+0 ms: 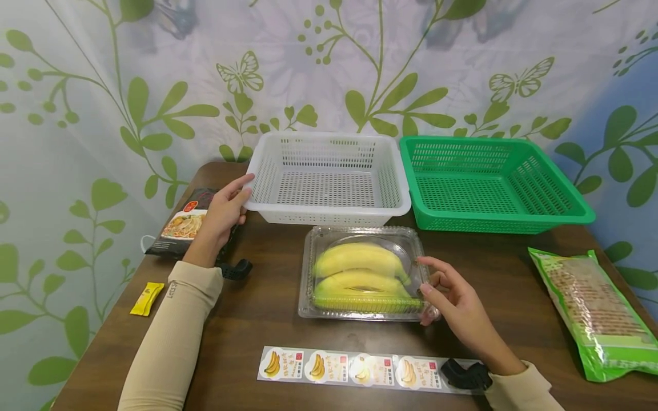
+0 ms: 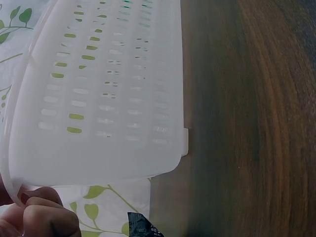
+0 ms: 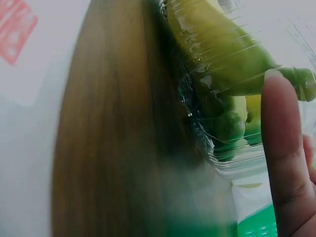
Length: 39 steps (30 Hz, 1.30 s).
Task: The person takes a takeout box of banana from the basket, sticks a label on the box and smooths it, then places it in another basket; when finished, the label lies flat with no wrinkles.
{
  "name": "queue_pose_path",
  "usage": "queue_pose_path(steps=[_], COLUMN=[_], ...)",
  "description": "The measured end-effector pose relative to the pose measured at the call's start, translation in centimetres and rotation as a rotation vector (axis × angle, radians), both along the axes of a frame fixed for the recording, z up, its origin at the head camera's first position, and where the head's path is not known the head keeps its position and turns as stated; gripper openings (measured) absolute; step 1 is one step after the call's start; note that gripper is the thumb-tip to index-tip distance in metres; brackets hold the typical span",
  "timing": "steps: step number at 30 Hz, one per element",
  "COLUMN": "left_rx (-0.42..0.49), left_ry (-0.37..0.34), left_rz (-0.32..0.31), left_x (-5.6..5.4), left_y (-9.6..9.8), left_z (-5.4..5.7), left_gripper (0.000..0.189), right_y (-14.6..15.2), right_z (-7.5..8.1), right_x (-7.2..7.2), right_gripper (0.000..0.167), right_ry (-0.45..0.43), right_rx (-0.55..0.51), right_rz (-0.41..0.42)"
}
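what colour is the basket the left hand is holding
The basket is white; the head view shows it best.

A big white sheet [image 1: 288, 34] with green leaves [image 1: 137, 100], round green berries [image 1: 72, 117] and butterflies [image 1: 249, 63] printed on it hangs behind a dark brown wooden table [image 1: 257, 319] — and along both sides too. It looks blue on the right. The table has stripy lines.

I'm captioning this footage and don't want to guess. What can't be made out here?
Head view: part of the sticker strip's right end, covered by the black wrist device.
Head view: print on the yellow sachet, too small.
Head view: part of the noodle packet, behind the left hand.
Left wrist view: most of the white basket's inside, behind its side.
Right wrist view: red print, blurred and cut off by the left edge.
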<state>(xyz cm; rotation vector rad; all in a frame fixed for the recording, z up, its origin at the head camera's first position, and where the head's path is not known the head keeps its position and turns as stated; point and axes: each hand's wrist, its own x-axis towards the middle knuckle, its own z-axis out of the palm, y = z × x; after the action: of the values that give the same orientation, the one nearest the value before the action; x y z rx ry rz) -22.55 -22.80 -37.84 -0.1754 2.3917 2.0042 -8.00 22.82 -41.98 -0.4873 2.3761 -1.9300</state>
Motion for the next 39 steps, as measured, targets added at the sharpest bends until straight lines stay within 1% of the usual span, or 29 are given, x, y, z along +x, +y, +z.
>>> queue_pose_path(steps=[2, 4, 6, 9, 11, 12, 16, 18, 21, 23, 25, 27, 29, 32, 33, 36, 39], left_rx=[0.002, 0.004, 0.006, -0.001, -0.014, -0.024, -0.092, -0.144, -0.242, -0.291, -0.336, -0.389, -0.445, -0.520, -0.540, -0.559, -0.573], left_ry=[0.002, 0.004, 0.004, 0.003, 0.004, 0.006, 0.022, 0.041, 0.092, 0.126, 0.151, 0.172, 0.198, 0.261, 0.291, 0.394, 0.497], left_rz=[-0.001, -0.001, -0.002, -0.003, -0.001, 0.000, 0.001, 0.000, 0.005, 0.019, 0.044, 0.081, 0.119, 0.169, 0.180, 0.206, 0.203], left_x=[0.0, 0.0, 0.0, 0.1, 0.2, 0.2, 0.3, 0.4, 0.6, 0.7, 0.8, 1.1, 1.5, 2.0, 2.2, 2.9, 3.9], left_y=[0.0, 0.0, 0.0, -0.1, -0.1, -0.2, -0.4, -0.5, -0.6, -0.7, -0.8, -0.8, -0.8, -0.5, -0.3, 0.8, 1.7], left_z=[0.1, 0.1, 0.2, 0.3, 0.4, 0.4, 0.5, 0.5, 0.5, 0.7, 0.9, 1.3, 1.7, 2.4, 2.6, 3.3, 4.1], left_gripper=[0.046, 0.046, 0.046, 0.046, 0.046, 0.046, 0.046, 0.047, 0.048, 0.049, 0.050, 0.052, 0.052, 0.050, 0.049, 0.042, 0.037], right_y=[0.1, 0.3, 0.6, 1.2, 1.6, 1.8, 2.1, 2.1, 1.9, 1.7, 1.5, 0.9, 0.1, -1.3, -1.8, -3.1, -4.4], right_z=[0.0, 0.1, 0.1, 0.2, 0.3, 0.4, 0.7, 0.9, 1.2, 1.4, 1.6, 1.9, 2.0, 2.0, 1.9, 1.5, 1.0], right_x=[-0.1, -0.2, -0.3, -0.4, -0.5, -0.5, -0.4, -0.2, -0.1, 0.0, 0.1, 0.4, 0.8, 1.7, 2.0, 2.7, 3.0], right_gripper=[0.050, 0.053, 0.059, 0.068, 0.071, 0.071, 0.071, 0.069, 0.064, 0.056, 0.046, 0.037, 0.031, 0.026, 0.024, 0.022, 0.023], right_ry=[0.002, 0.021, 0.060, 0.145, 0.195, 0.211, 0.275, 0.328, 0.473, 0.581, 0.673, 0.733, 0.775, 0.798, 0.811, 0.855, 0.910], right_rx=[0.013, 0.060, 0.142, 0.288, 0.339, 0.346, 0.307, 0.287, 0.261, 0.232, 0.181, 0.128, 0.086, 0.092, 0.091, 0.085, 0.059], right_rz=[0.006, 0.008, 0.001, -0.031, -0.053, -0.063, -0.107, -0.144, -0.221, -0.275, -0.315, -0.329, -0.312, -0.251, -0.222, -0.124, -0.012])
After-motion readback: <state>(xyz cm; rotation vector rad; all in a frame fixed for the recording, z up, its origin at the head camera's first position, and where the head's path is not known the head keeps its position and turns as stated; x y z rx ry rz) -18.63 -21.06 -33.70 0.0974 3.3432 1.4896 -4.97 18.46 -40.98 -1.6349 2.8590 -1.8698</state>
